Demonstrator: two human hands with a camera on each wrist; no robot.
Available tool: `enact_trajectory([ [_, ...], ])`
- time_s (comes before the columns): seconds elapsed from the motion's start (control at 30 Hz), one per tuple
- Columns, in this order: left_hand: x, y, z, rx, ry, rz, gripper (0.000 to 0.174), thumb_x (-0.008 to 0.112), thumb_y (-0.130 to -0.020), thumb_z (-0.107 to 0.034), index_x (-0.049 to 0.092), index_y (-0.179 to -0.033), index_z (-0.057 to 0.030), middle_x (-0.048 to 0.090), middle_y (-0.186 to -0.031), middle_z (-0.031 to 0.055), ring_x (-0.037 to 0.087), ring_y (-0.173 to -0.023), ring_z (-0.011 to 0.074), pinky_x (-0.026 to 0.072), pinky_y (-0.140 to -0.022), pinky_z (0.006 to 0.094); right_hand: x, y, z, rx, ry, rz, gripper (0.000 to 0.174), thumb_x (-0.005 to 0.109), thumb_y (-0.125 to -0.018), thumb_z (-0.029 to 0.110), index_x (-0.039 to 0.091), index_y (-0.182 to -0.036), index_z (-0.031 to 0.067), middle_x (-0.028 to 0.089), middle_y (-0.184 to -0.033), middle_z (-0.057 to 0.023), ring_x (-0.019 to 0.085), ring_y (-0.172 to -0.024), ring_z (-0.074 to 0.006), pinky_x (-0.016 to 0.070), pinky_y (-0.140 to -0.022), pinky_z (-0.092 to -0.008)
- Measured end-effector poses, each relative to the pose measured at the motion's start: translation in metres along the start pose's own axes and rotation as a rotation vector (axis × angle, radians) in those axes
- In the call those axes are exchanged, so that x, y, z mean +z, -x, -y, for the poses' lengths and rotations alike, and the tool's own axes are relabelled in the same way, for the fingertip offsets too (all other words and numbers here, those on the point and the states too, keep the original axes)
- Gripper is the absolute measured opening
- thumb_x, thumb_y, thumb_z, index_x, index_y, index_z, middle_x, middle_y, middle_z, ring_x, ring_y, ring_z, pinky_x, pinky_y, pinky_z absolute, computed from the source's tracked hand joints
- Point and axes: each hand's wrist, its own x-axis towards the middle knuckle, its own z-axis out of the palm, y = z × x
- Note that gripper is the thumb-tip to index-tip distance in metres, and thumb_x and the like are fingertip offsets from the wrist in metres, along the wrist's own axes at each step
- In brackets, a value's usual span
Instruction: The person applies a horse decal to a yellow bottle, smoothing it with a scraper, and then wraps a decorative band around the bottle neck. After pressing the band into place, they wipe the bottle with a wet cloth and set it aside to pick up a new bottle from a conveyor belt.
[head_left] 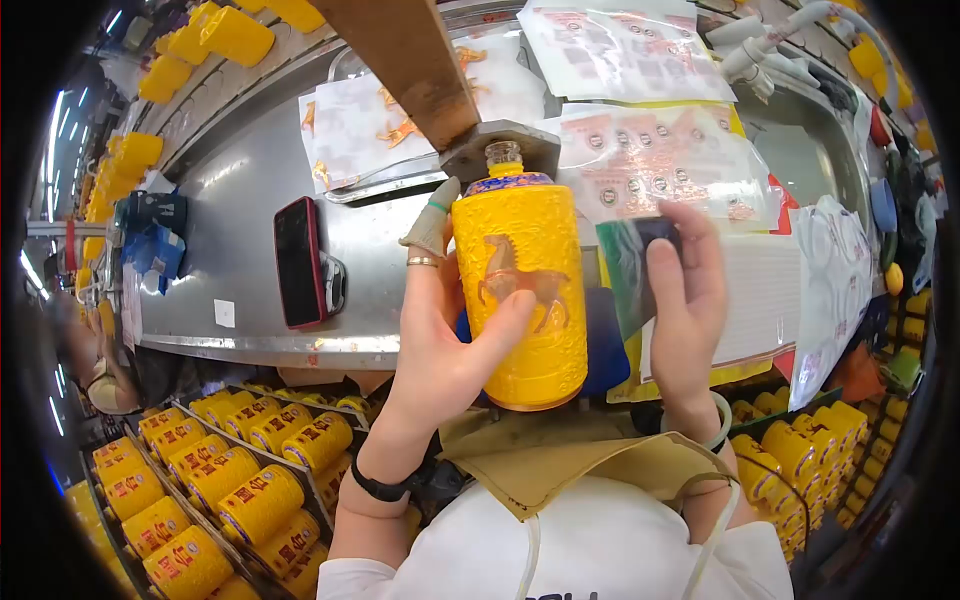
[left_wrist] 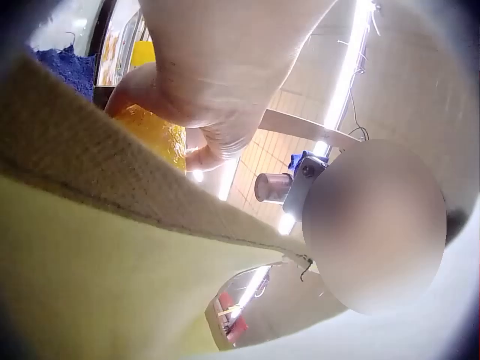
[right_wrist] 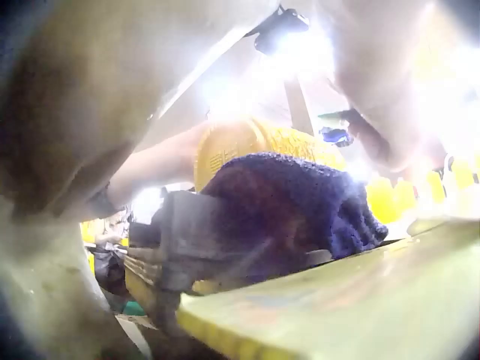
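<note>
In the head view a yellow embossed bottle (head_left: 530, 220) with a brown horse picture lies with its clear glass neck pointing away, up against a dark metal block (head_left: 500, 145). My left hand (head_left: 440, 350) grips it from the left, thumb across its front near the horse. A pale finger cot (head_left: 434, 215) covers one left fingertip. To the bottle's right, my right hand (head_left: 690, 300) pinches a dark flat piece with a green, glossy sheet-like part (head_left: 624, 270) between thumb and fingers, apart from the bottle. Beneath the bottle sits a dark blue towel (right_wrist: 292, 202).
A wooden beam (head_left: 410, 70) slants down to the metal block. Transfer sheets (head_left: 650, 150) lie behind on the steel table (head_left: 230, 260), a phone (head_left: 297, 262) at left. Crates of yellow bottles (head_left: 265, 500) stand at lower left, more bottles (head_left: 790, 450) at lower right.
</note>
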Motion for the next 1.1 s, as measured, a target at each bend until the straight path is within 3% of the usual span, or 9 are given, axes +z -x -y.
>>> enact_trajectory([
  [0.1, -0.001, 0.000, -0.001, -0.020, 0.065, 0.011, 0.083, 0.065, -0.095, 0.002, 0.016, -0.162, -0.0032, 0.051, -0.144, 0.0176, 0.058, -0.129, 0.0250, 0.0486, -0.108, 0.0409, 0.007, 0.002, 0.014, -0.078, 0.047, 0.022, 0.028, 0.062, -0.103, 0.004, 0.056, -0.130, 0.0007, 0.063, -0.113, -0.0032, 0.058, -0.099, -0.0077, 0.0476, -0.085, -0.0228],
  [0.23, 0.003, 0.001, -0.002, -0.024, 0.005, -0.031, 0.083, 0.066, -0.094, -0.005, 0.021, -0.163, -0.0012, 0.037, -0.160, 0.0172, 0.044, -0.144, 0.0301, 0.0435, -0.115, 0.0456, 0.006, 0.010, 0.004, -0.216, 0.328, 0.152, 0.029, 0.067, -0.098, 0.002, 0.058, -0.126, 0.0014, 0.067, -0.104, -0.0079, 0.062, -0.090, -0.0090, 0.0504, -0.078, -0.0253],
  [0.3, 0.005, 0.001, -0.003, -0.032, 0.033, -0.034, 0.083, 0.066, -0.094, -0.005, 0.021, -0.163, -0.0012, 0.037, -0.160, 0.0168, 0.044, -0.144, 0.0299, 0.0423, -0.115, 0.0450, 0.007, 0.003, 0.000, -0.289, 0.403, 0.077, 0.028, 0.067, -0.097, 0.002, 0.059, -0.124, 0.0006, 0.067, -0.095, -0.0071, 0.060, -0.082, -0.0078, 0.0488, -0.074, -0.0248],
  [0.37, 0.004, 0.002, -0.004, -0.030, 0.063, -0.049, 0.083, 0.066, -0.093, -0.005, 0.022, -0.163, -0.0012, 0.038, -0.159, 0.0164, 0.044, -0.144, 0.0297, 0.0411, -0.116, 0.0444, -0.002, -0.004, 0.008, -0.093, 0.402, 0.036, 0.029, 0.066, -0.097, 0.001, 0.059, -0.124, -0.0004, 0.066, -0.095, -0.0058, 0.056, -0.078, -0.0063, 0.0465, -0.070, -0.0244],
  [0.5, -0.007, -0.007, 0.000, 0.039, 0.085, 0.017, 0.084, 0.069, -0.095, -0.002, 0.018, -0.162, -0.0028, 0.046, -0.148, 0.0161, 0.050, -0.138, 0.0253, 0.0422, -0.115, 0.0414, -0.007, -0.002, 0.012, -0.048, 0.229, 0.091, 0.026, 0.060, -0.101, 0.002, 0.059, -0.127, -0.0005, 0.062, -0.108, -0.0016, 0.052, -0.091, -0.0043, 0.0438, -0.077, -0.0217],
  [0.53, -0.007, -0.009, 0.001, 0.017, 0.086, 0.002, 0.083, 0.070, -0.095, -0.003, 0.020, -0.161, -0.0017, 0.046, -0.149, 0.0159, 0.050, -0.138, 0.0249, 0.0427, -0.114, 0.0408, -0.007, 0.001, 0.013, -0.013, 0.196, 0.124, 0.026, 0.057, -0.103, 0.002, 0.057, -0.129, -0.0009, 0.060, -0.114, -0.0010, 0.052, -0.099, -0.0053, 0.0430, -0.085, -0.0212],
  [0.67, -0.007, -0.014, 0.008, -0.034, 0.151, -0.039, 0.077, 0.072, -0.095, -0.005, 0.027, -0.158, 0.0013, 0.047, -0.148, 0.0158, 0.052, -0.136, 0.0230, 0.0442, -0.113, 0.0385, 0.004, 0.011, 0.010, 0.094, 0.032, 0.171, 0.028, 0.058, -0.104, 0.004, 0.054, -0.132, -0.0019, 0.059, -0.119, -0.0044, 0.053, -0.108, -0.0094, 0.0423, -0.094, -0.0238],
  [0.93, -0.002, -0.019, 0.012, 0.011, 0.183, -0.098, 0.061, 0.067, -0.100, -0.009, 0.036, -0.152, 0.0002, 0.054, -0.141, 0.0149, 0.056, -0.129, 0.0206, 0.0469, -0.109, 0.0362, 0.011, 0.015, 0.006, 0.144, 0.041, 0.207, 0.028, 0.057, -0.105, 0.007, 0.053, -0.132, -0.0006, 0.061, -0.115, -0.0053, 0.055, -0.104, -0.0091, 0.0438, -0.092, -0.0233],
  [1.1, 0.000, -0.020, 0.010, 0.005, 0.203, -0.109, 0.054, 0.062, -0.104, -0.013, 0.038, -0.151, -0.0001, 0.055, -0.140, 0.0135, 0.057, -0.125, 0.0189, 0.0476, -0.107, 0.0347, 0.008, 0.006, 0.022, 0.004, 0.284, 0.267, 0.027, 0.055, -0.105, 0.004, 0.056, -0.131, -0.0005, 0.062, -0.110, -0.0037, 0.056, -0.100, -0.0084, 0.0456, -0.089, -0.0241],
])
